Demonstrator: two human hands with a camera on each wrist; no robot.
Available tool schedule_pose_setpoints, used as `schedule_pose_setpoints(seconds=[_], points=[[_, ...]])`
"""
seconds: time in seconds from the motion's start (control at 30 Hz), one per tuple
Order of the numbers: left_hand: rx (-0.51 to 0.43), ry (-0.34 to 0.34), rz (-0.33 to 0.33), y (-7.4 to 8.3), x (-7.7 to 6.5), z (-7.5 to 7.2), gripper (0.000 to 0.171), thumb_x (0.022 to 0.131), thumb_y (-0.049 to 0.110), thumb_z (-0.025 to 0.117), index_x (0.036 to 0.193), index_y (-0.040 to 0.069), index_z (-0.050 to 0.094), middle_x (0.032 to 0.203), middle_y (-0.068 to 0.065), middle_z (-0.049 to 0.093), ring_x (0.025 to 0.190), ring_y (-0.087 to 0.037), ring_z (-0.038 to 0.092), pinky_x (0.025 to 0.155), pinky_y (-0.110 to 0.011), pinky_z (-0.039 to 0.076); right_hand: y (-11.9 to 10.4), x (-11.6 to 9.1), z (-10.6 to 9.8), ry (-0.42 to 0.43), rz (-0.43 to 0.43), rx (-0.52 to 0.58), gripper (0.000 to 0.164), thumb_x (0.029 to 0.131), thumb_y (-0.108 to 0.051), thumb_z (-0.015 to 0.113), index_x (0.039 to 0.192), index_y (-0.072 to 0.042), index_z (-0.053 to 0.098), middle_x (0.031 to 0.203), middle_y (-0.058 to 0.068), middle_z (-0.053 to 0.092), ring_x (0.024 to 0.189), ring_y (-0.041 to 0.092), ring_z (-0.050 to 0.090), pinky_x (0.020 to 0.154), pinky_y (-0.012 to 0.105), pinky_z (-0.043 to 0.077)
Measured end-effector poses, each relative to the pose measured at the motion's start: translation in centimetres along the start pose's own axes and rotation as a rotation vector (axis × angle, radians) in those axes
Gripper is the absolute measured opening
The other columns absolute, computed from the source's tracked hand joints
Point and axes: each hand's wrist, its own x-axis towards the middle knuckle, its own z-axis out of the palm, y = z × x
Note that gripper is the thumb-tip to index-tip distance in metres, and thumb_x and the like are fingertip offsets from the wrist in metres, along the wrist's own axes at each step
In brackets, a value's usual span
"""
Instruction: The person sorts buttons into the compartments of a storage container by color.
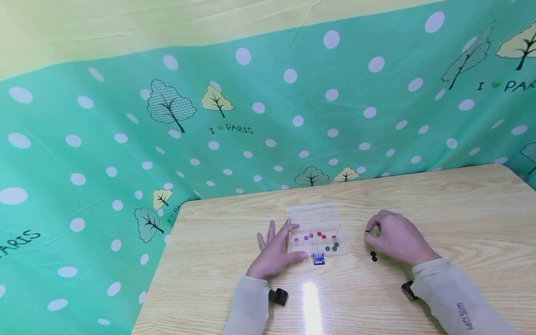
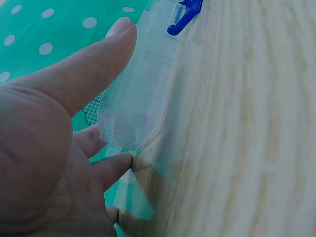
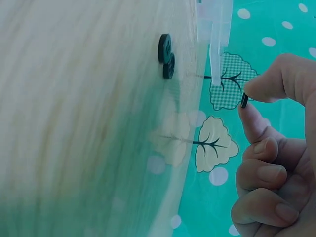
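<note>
A clear plastic compartment box (image 1: 322, 218) stands on the table with its lid raised at the back and a blue latch (image 1: 318, 259) at the front. Purple buttons (image 1: 311, 236), red buttons (image 1: 324, 237) and green buttons (image 1: 335, 246) lie in separate compartments. My left hand (image 1: 274, 255) is at the box's left side, fingers spread, thumb stretched along the front; firm contact is hard to tell. To the right of the box, my right hand (image 1: 395, 237) pinches a black button (image 3: 244, 100) between thumb and index finger, above the table. Two black buttons (image 3: 167, 52) lie touching below it.
The wooden table (image 1: 209, 279) carries the box and buttons. Behind it hangs a green dotted curtain (image 1: 259, 153) with printed trees. A bright light reflection falls on the tabletop in front of the box. Each wrist wears a small black camera (image 1: 278, 297).
</note>
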Motion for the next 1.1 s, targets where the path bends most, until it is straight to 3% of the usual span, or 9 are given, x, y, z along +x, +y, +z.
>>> schedule_pose_setpoints(seconds=[1.1], points=[[0.003,0.001,-0.002,0.2,0.0,0.0,0.078,0.081,0.042,0.081,0.149,0.03,0.045,0.166,0.005,0.018,0.152,-0.032,-0.016,0.109,-0.059,-0.03,-4.4,1.3,2.7,-0.02,-0.077,0.059,0.011,0.073,-0.018,0.075,0.082,-0.012,0.072,0.072,-0.001,0.054,0.061,0.013,0.043,0.053,0.027,0.038]])
